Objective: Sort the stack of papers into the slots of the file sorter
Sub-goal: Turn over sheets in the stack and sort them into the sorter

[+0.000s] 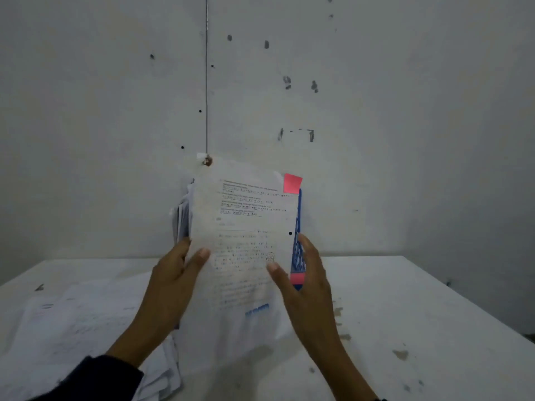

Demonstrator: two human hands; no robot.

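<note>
White table [405,314]: papers [243,227] fill blue file sorter [298,247].

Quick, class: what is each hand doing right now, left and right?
Left hand: holds the printed sheet by its left edge, thumb on front.
Right hand: holds the same sheet by its right edge.

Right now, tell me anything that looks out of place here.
The loose papers on the table lie splayed and crumpled rather than squared. Brown stains mark the tabletop at right.

Head camera looks forward, slightly down, close over the table [405,299].
</note>
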